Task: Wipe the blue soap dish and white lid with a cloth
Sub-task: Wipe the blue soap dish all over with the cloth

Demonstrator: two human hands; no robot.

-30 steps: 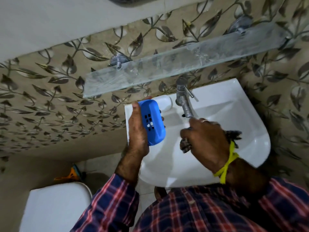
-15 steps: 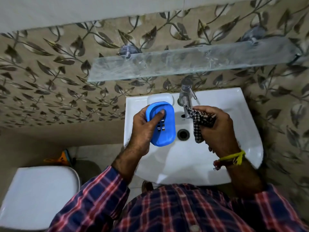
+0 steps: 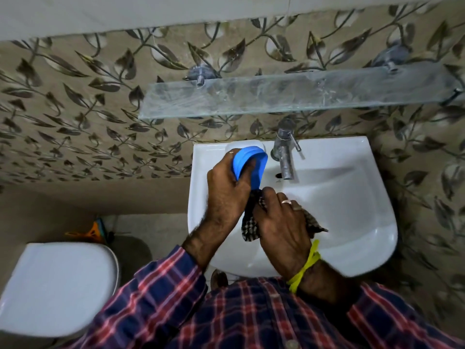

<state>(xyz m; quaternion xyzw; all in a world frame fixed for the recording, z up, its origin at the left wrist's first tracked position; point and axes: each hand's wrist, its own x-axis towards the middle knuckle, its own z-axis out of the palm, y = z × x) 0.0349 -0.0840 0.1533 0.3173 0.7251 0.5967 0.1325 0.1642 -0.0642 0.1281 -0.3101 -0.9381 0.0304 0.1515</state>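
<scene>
the left hand [image 3: 226, 187] curls its fingers round the near edge of the blue oval plastic soap dish [image 3: 249, 165], with fingertips reaching into its hollow and the thumb on the outside. the right hand [image 3: 281, 222] bunches the dark checked cloth [image 3: 250, 225] in a closed grip, and its fingertips push the cloth up against the lower end of the dish. a ring sits on one right finger and a yellow thread band [image 3: 305, 268] circles that wrist.

the dish is held above the back left part of the white ceramic wash basin [image 3: 352, 197], just left of the steel tap [image 3: 285, 154], and nothing shows inside it but fingers. the white rounded lid [image 3: 245, 145] rests on the basin's back ledge, partly hidden behind the dish. no water shows in the basin bowl.

half a second ago the dish faced its slotted bottom to the camera and the cloth hung beside the tap, apart from the dish; now the dish is tipped on edge, its open side turned toward the tap, and the cloth touches it. its long axis runs from the basin's back ledge toward the person.

left of the basin stands a white toilet with closed lid [image 3: 57, 285].
</scene>
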